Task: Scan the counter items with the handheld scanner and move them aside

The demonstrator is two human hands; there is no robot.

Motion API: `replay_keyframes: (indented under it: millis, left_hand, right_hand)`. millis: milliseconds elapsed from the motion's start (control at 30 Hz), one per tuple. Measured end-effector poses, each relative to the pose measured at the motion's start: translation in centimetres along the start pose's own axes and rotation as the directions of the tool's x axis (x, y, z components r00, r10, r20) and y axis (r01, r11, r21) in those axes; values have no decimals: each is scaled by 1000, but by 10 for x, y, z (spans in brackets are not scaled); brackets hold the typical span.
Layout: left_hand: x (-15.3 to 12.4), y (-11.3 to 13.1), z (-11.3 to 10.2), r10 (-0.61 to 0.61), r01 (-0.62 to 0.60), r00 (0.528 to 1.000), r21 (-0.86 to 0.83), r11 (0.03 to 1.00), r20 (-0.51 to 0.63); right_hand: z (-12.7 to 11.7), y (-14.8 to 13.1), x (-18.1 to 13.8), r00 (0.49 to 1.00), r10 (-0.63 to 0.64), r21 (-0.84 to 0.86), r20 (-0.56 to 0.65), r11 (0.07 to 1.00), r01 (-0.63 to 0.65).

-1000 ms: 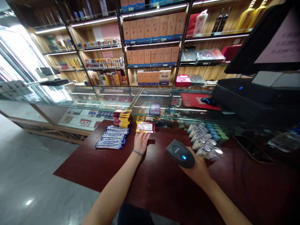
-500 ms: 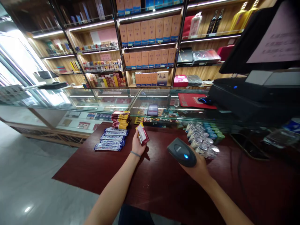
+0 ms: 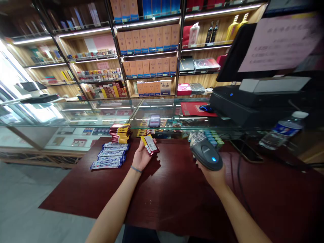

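packet (image 3: 150, 144) raised and turned label-up since earlier, pinched in closed left hand (image 3: 140, 157); right hand (image 3: 212, 173), at 3 o'clock, wraps scanner (image 3: 207, 154). risk: loose edge pinch may drop packet.

- One head-worn view looks forward and down across the worktop (image 3: 177, 202) toward the glass display case (image 3: 101, 113) and wall shelves (image 3: 149, 54).
- Left hand (image 3: 140, 157) and right hand (image 3: 214, 177) sit near.

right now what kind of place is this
Most likely a small shop's checkout: lit shelves of boxed goods behind a glass display counter, and the right hand holds a barcode scanner beside the packet in the left hand.
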State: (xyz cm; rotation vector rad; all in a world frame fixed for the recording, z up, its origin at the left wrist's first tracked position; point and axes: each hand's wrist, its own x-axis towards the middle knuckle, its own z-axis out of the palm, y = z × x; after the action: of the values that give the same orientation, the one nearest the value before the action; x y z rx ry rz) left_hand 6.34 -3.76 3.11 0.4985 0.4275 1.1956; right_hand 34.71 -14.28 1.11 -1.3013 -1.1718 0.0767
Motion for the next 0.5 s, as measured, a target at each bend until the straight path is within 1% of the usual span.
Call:
replay_keyframes:
  millis: [100, 167, 200, 267, 333, 367, 433, 500]
  left_hand:
    - [5, 2, 12, 136, -136, 991, 142, 981, 11]
    - [12, 2, 23, 213, -209, 977, 269, 940, 15]
    - [18, 1, 28, 241, -236, 970, 348, 908, 29]
    - [31, -4, 38, 275, -284, 957, 513, 810, 95]
    - [46, -14, 45, 251, -308, 951, 632, 712, 180]
    - [54, -21, 47, 227, -310, 951, 660, 685, 211]
    - [69, -38, 50, 167, -298, 953, 678, 672, 254]
    - [84, -57, 50, 131, -297, 950, 692, 658, 283]
  right_hand:
    - [-8, -11, 11, 996, 52, 44, -74, 998, -49]
    - [-14, -18, 18, 992, 83, 86, -96, 993, -75]
    - [-18, -22, 21, 990, 96, 110, -106, 990, -84]
    - [-23, -27, 27, 985, 118, 162, -125, 982, -97]
    - [-28, -31, 31, 980, 137, 216, -142, 971, -104]
    - [-30, -33, 33, 979, 146, 238, -142, 965, -109]
    - [-33, -33, 35, 976, 159, 268, -149, 957, -115]
    - [-35, -32, 38, 968, 169, 271, -184, 956, -115]
